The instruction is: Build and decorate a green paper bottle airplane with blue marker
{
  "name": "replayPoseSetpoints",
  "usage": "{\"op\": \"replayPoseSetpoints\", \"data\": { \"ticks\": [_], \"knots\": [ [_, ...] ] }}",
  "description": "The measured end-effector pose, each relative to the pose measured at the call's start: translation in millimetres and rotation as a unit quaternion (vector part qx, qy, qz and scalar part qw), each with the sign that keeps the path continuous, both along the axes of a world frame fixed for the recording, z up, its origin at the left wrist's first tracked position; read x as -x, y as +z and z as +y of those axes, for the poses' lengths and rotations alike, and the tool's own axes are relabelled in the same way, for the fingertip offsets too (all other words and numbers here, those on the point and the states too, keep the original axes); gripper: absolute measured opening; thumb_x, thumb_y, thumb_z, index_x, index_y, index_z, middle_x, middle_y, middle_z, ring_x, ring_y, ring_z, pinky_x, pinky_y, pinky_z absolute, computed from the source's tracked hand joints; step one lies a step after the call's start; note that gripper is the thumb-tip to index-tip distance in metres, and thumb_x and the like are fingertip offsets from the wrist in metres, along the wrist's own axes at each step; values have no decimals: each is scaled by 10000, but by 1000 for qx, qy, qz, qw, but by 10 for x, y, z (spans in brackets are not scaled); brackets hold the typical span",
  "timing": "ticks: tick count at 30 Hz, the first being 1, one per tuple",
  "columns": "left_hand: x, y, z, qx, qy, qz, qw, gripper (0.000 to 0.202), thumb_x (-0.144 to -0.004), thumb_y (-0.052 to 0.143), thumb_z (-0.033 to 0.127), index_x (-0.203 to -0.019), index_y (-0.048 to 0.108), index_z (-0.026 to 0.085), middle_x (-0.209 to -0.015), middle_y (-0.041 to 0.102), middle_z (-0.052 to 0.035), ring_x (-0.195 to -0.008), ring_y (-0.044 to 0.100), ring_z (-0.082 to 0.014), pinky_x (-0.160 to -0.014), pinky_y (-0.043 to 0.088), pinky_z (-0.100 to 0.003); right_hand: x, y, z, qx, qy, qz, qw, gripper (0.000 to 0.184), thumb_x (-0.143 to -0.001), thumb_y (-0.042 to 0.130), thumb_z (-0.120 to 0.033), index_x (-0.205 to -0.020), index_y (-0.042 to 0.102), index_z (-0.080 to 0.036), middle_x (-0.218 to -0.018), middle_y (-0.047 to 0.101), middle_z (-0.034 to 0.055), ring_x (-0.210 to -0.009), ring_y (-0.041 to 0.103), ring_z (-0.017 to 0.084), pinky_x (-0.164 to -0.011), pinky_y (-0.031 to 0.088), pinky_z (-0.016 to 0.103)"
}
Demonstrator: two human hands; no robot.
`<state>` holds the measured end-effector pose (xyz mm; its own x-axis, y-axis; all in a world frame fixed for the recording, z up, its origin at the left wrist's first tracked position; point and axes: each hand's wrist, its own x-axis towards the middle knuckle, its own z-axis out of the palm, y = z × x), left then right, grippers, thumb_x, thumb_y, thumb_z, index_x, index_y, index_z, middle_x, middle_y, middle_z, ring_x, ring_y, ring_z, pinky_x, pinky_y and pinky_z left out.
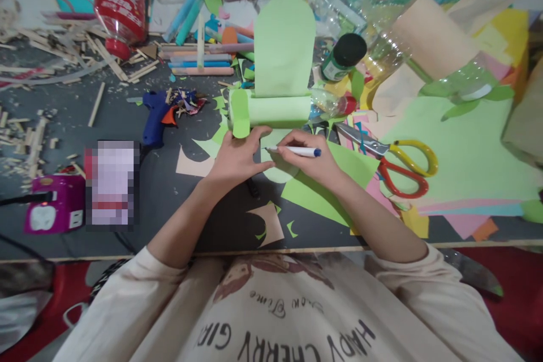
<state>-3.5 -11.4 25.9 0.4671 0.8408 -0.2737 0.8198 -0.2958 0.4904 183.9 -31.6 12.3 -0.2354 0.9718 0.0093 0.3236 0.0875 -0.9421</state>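
My right hand (311, 158) grips a white pen with a blue cap (297, 151), its tip pointing left onto a pale green paper piece (278, 169). My left hand (237, 158) lies on that paper with fingers pressed down, holding it flat on the dark table (169, 192). Just beyond both hands stands a light green paper model (280, 68): a rolled tube with a tall rounded flap rising from it. A larger green sheet (322, 192) lies under my right wrist.
Red and yellow scissors (403, 164) lie right of my hands on coloured paper sheets (466, 153). A blue glue gun (153, 116), wooden sticks (85, 51), plastic bottles (123, 0), a green jar with a black lid (343, 56) and a purple power strip (55, 203) surround the work area.
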Motion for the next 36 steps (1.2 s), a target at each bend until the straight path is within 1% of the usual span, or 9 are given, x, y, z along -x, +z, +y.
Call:
{"op": "replayPoseSetpoints", "data": {
  "ticks": [6,11,15,19,24,28,33,36],
  "knots": [
    [3,-1,1,5,10,-10,1000,603,-805,679,436,-1330,483,215,-854,608,-10,-776,600,-221,-815,401,-310,-47,-5,-15,4,-19,-4,1000,169,-809,628,-302,-674,593,-207,-641,634,-6,-603,526,134,-572,366,268],
    [1,23,0,13,11,-4,1000,606,-811,681,436,-1338,482,213,-868,599,-12,-760,593,-216,-798,395,-308,-88,13,-3,19,-33,18,999,148,-774,629,-283,-659,582,-203,-625,619,-10,-586,498,126,-555,353,266],
    [4,22,3,12,13,-1,1000,592,-810,678,424,-1332,490,216,-831,578,5,-769,590,-217,-848,384,-325,-122,23,18,15,-44,15,999,145,-744,618,-268,-628,561,-205,-606,604,-16,-565,471,118,-544,335,266],
    [10,-1,8,15,15,-7,1000,600,-793,684,407,-1328,493,214,-809,553,15,-758,581,-213,-860,388,-333,-161,8,32,8,-75,8,997,129,-715,602,-234,-604,544,-206,-571,561,-23,-547,456,115,-529,319,269],
    [13,-1,4,18,21,-9,1000,590,-794,680,396,-1324,496,214,-797,533,20,-753,570,-209,-899,384,-351,-206,-16,58,20,-104,12,994,153,-690,556,-160,-569,483,-219,-542,513,-36,-525,442,115,-529,329,276],
    [19,4,0,16,21,-7,1000,575,-800,667,404,-1319,494,228,-802,541,21,-770,574,-209,-940,372,-365,-236,-25,79,5,-118,21,993,181,-683,520,-137,-546,440,-227,-525,484,-42,-516,430,117,-527,319,281],
    [32,-19,8,18,24,-16,999,591,-787,676,415,-1318,491,232,-794,533,24,-750,564,-199,-903,394,-351,-251,-25,92,21,-139,27,990,181,-665,506,-142,-524,437,-230,-491,476,-47,-486,410,110,-503,307,278],
    [35,-29,9,16,24,-18,999,579,-794,674,420,-1314,496,236,-788,536,24,-748,564,-198,-907,392,-354,-250,-43,102,26,-153,38,987,175,-652,512,-159,-504,454,-231,-460,478,-48,-450,403,102,-479,300,276]
  ]
}}
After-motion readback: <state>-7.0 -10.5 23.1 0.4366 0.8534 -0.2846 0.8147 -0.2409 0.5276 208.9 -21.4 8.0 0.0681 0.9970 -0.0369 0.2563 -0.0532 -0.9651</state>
